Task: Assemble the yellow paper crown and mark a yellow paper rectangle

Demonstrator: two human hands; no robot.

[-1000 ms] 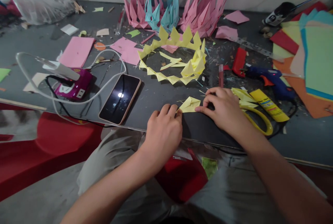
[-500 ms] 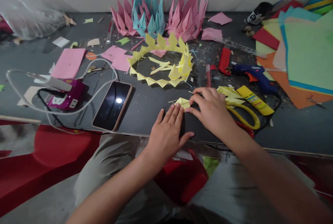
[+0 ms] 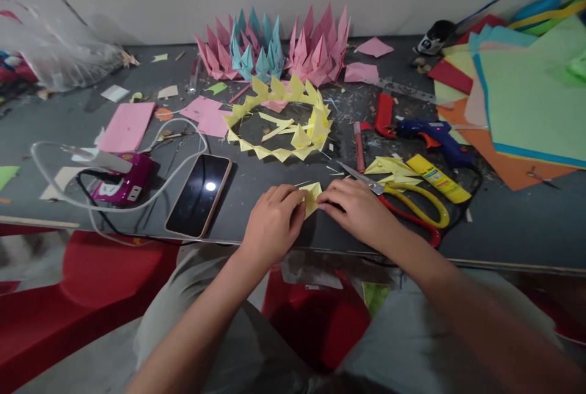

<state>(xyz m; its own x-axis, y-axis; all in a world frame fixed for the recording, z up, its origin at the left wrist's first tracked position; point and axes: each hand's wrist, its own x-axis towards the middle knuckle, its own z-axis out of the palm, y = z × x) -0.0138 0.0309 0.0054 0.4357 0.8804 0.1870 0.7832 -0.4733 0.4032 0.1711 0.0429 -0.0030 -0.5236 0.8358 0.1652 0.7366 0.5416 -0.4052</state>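
Observation:
A small folded piece of yellow paper (image 3: pixel 312 200) is held between my two hands, just above the near edge of the grey table (image 3: pixel 256 223). My left hand (image 3: pixel 274 217) pinches its left side with thumb and fingers. From the right, my right hand (image 3: pixel 354 204) grips the other side, fingers curled. Scissors (image 3: pixel 414 198) with yellow and red handles lie beside my right hand. Behind them are more folded yellow paper pieces (image 3: pixel 389 167). A ring of yellow paper points (image 3: pixel 270 154) lies beyond my hands, with paper strips inside it.
Pink and blue paper crowns (image 3: pixel 260 55) stand by the wall. To the left lie a phone (image 3: pixel 199 195) and a purple power adapter (image 3: pixel 126 180) with cables. A blue glue gun (image 3: pixel 434 132), a yellow box (image 3: pixel 438 178) and coloured sheets (image 3: pixel 535 94) are on the right.
My left hand has gone from lying flat by the yellow paper to pinching it. My right hand has shifted nearer the table edge, uncovering the scissor blades. The view has tilted slightly.

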